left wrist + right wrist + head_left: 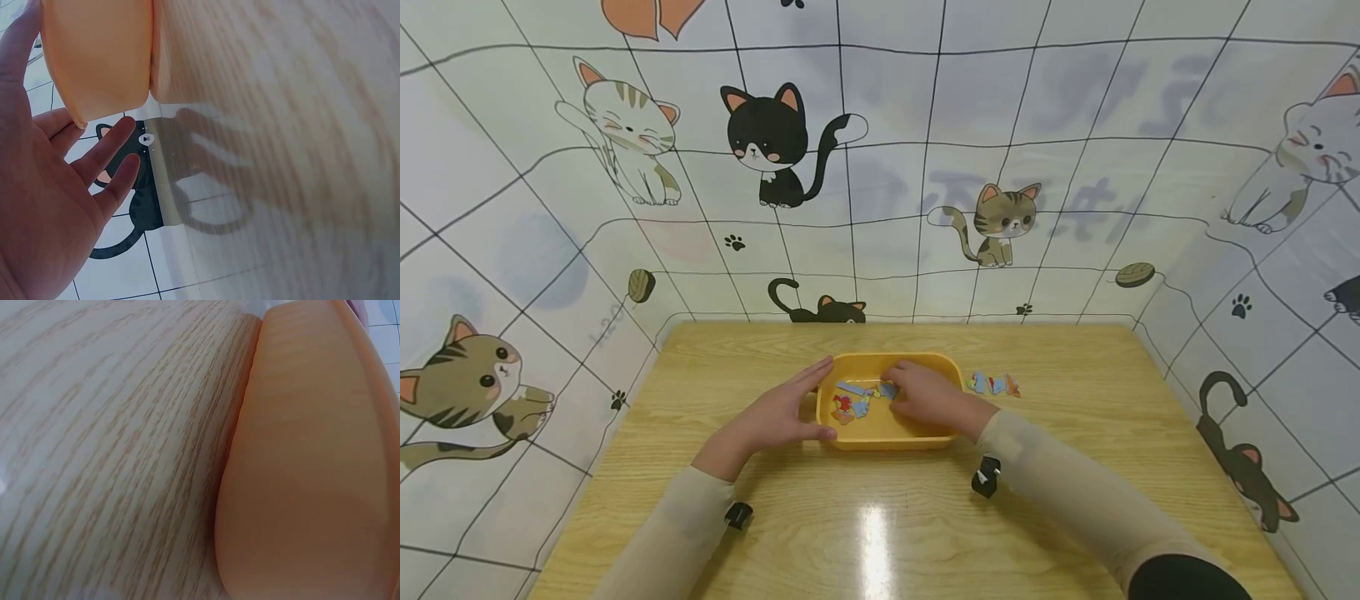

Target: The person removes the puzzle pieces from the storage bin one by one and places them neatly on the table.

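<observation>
At the left, the bare left hand [781,414], reaching out of a beige sleeve [673,533], spans the left end of a shallow yellow-orange tray with rounded corners [887,444], thumb at the near corner and fingers along the far one; it is spread wide, its fingers fairly straight against the outside rather than wrapped round the rim. The tray sits on a pale wood-grained table [805,500], its long axis running left to right across the person's front. Inside, mostly in the left half, lies a loose scatter of small flat printed pieces, among them a red one [842,403], a light-blue one [861,408] and a narrow pale-blue strip [852,388]. The right hand [928,393] is the nearer to them: they lie to the left of its fingers, which bend down inside the tray beside a blue-grey piece [889,390]. Its forearm comes in over the near right corner, palm down; the fingertips are hidden, so I cannot tell whether they pinch anything. Farthest right, just past the tray's right end, a short row of blue, red and orange pieces [997,384] lies on the table.
</observation>
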Demonstrator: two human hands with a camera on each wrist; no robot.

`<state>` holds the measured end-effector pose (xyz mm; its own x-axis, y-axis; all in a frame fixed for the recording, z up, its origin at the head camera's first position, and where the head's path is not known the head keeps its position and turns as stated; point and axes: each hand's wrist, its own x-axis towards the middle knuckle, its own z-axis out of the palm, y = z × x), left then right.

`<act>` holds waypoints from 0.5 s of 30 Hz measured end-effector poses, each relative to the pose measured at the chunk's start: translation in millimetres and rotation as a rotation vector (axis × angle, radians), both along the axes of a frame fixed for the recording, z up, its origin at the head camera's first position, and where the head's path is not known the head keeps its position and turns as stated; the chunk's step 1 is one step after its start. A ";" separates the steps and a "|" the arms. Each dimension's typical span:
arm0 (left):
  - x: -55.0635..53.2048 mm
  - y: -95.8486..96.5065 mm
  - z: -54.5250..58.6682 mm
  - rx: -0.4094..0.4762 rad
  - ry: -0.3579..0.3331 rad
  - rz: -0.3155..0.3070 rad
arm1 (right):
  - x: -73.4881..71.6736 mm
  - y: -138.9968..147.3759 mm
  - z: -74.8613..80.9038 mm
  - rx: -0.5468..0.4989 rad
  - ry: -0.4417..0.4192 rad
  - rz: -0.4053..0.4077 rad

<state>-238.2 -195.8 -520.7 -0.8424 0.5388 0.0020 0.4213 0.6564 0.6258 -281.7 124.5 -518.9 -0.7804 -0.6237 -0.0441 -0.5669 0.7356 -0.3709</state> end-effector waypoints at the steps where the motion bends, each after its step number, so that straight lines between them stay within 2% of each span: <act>1: 0.1 0.2 0.2 0.002 0.000 0.000 | 0.0 -0.2 0.2 0.004 0.004 0.005; 10: -0.4 0.6 -0.2 -0.006 -0.002 0.006 | -2.3 0.5 0.4 0.034 0.038 0.070; 15: 0.0 0.7 -0.6 -0.010 -0.002 0.010 | -5.1 2.3 -2.7 0.027 0.029 0.093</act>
<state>-238.3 -195.1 -521.4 -0.8477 0.5304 -0.0052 0.4135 0.6669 0.6199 -286.8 126.8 -521.6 -0.7202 -0.6926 -0.0401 -0.6436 0.6886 -0.3342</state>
